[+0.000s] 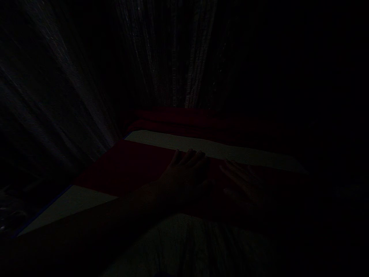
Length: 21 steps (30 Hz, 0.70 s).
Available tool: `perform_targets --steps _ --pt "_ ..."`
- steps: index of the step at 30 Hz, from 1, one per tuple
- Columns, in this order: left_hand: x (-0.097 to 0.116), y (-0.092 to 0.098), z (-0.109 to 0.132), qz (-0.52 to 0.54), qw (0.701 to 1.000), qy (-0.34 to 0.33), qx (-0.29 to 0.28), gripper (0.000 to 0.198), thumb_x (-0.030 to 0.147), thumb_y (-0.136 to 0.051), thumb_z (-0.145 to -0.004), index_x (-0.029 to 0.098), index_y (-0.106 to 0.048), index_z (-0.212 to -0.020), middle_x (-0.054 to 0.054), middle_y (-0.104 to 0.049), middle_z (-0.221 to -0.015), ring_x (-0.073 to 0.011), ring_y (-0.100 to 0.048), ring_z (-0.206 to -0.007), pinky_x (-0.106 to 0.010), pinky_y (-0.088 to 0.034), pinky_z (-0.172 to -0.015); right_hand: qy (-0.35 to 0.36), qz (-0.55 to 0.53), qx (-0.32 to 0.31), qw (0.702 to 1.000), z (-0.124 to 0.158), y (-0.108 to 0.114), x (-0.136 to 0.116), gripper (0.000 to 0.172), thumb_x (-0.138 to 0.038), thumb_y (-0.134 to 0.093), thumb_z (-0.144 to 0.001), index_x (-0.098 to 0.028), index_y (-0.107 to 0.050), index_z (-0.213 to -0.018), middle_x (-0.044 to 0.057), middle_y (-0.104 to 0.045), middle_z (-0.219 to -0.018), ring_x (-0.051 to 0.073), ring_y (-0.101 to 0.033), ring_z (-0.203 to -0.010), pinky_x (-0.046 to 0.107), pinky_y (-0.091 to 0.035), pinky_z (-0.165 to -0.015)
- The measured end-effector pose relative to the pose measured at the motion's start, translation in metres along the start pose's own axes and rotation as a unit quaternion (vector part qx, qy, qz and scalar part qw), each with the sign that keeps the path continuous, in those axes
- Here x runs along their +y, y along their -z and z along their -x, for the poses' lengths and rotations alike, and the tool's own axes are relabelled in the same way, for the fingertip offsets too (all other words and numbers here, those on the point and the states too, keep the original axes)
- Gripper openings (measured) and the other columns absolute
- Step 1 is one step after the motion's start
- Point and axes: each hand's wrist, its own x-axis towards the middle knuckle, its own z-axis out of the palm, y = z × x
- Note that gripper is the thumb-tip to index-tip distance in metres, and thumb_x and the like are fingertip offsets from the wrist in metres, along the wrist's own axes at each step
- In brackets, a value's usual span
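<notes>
The picture is very dark. A piece of cloth (pixel 138 165) with broad dark red and pale bands is spread out before me, a thin blue line along its left edge. Near its middle my left hand (pixel 187 177) lies palm down on the red band, fingers stretched out and a little apart. To the right, my right hand (pixel 243 181) also rests flat on the red band with its fingers extended. Shadow hides much of the right hand and its forearm. Neither hand holds anything that I can see.
Behind the cloth lies a folded or rumpled dark red fabric (pixel 173 119). Long hanging drapes (pixel 178 57) stand at the back, and more folds of curtain (pixel 66 77) are at the left. The right side is lost in darkness.
</notes>
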Motion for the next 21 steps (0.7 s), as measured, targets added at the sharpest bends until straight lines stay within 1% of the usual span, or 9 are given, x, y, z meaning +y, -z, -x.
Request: perform_targets --steps 3,7,10,13,15,17,19,21 --pt "0.0006 0.0014 0.0015 0.015 1.0 -0.004 -0.007 0.085 0.079 -0.027 -0.097 0.024 -0.027 -0.163 -0.002 -0.014 -0.17 -0.0332 -0.007 -0.159 -0.068 -0.008 -0.127 0.008 0.001 0.014 1.0 0.001 -0.0024 0.0007 0.064 -0.063 -0.025 -0.107 -0.027 -0.037 -0.158 0.002 -0.028 -0.163 0.025 -0.029 -0.152 0.068 -0.03 -0.121" --pt "-0.0011 0.0004 0.0018 0.021 1.0 -0.015 -0.005 0.09 0.083 -0.029 -0.094 0.024 -0.027 -0.162 -0.003 -0.016 -0.17 -0.0352 -0.008 -0.159 -0.069 -0.006 -0.126 0.01 0.002 0.035 0.999 0.0014 -0.003 0.0002 0.06 -0.061 -0.027 -0.108 -0.028 -0.035 -0.158 0.001 -0.029 -0.162 0.024 -0.031 -0.151 0.07 -0.033 -0.118" --pt "-0.0024 -0.0009 0.001 0.014 1.0 -0.021 -0.007 0.09 0.083 -0.029 -0.094 0.023 -0.028 -0.162 -0.003 -0.016 -0.17 -0.0362 -0.009 -0.158 -0.07 -0.008 -0.126 0.016 0.007 0.022 1.0 0.0001 -0.0015 0.0008 0.059 -0.059 -0.027 -0.108 -0.028 -0.033 -0.159 0.001 -0.027 -0.163 0.025 -0.029 -0.152 0.069 -0.033 -0.118" --pt "-0.0022 -0.0011 0.0001 0.004 1.0 -0.018 -0.014 0.088 0.08 -0.031 -0.096 0.023 -0.027 -0.162 -0.004 -0.016 -0.17 -0.0371 -0.009 -0.158 -0.071 -0.009 -0.125 0.009 0.011 0.033 0.999 -0.0008 -0.001 0.0011 0.059 -0.057 -0.024 -0.109 -0.026 -0.036 -0.158 0.001 -0.028 -0.163 0.025 -0.031 -0.152 0.069 -0.033 -0.118" --pt "-0.0013 -0.0002 -0.0003 0.002 1.0 -0.017 -0.016 0.087 0.079 -0.034 -0.096 0.023 -0.028 -0.162 -0.004 -0.016 -0.17 -0.037 -0.01 -0.158 -0.072 -0.008 -0.125 -0.002 0.011 0.047 0.999 -0.0011 -0.0018 0.0004 0.061 -0.058 -0.022 -0.108 -0.025 -0.04 -0.156 0.002 -0.032 -0.161 0.026 -0.034 -0.15 0.068 -0.033 -0.118" --pt "0.0 0.0018 -0.0002 0.004 1.0 -0.012 -0.018 0.087 0.079 -0.034 -0.096 0.023 -0.028 -0.162 -0.004 -0.018 -0.17 -0.0363 -0.01 -0.158 -0.071 -0.008 -0.125 -0.012 0.01 0.044 0.999 -0.0013 -0.0031 -0.0003 0.063 -0.06 -0.021 -0.108 -0.024 -0.043 -0.155 0.003 -0.033 -0.16 0.026 -0.035 -0.149 0.067 -0.033 -0.119" --pt "0.002 0.0046 0.0003 0.009 1.0 -0.007 -0.02 0.087 0.079 -0.034 -0.096 0.023 -0.029 -0.162 -0.003 -0.018 -0.17 -0.0349 -0.009 -0.159 -0.069 -0.007 -0.126 -0.015 0.012 0.038 0.999 -0.0011 -0.004 -0.0002 0.063 -0.06 -0.022 -0.108 -0.025 -0.043 -0.155 0.004 -0.033 -0.161 0.026 -0.035 -0.149 0.066 -0.033 -0.12" --pt "0.0039 0.007 0.0008 0.014 1.0 -0.006 -0.017 0.086 0.079 -0.034 -0.096 0.024 -0.029 -0.162 -0.002 -0.018 -0.17 -0.0335 -0.009 -0.159 -0.068 -0.007 -0.127 -0.003 0.014 0.04 0.999 -0.0002 -0.0043 0.0005 0.059 -0.058 -0.024 -0.108 -0.027 -0.041 -0.156 0.004 -0.032 -0.161 0.026 -0.035 -0.149 0.065 -0.035 -0.119"
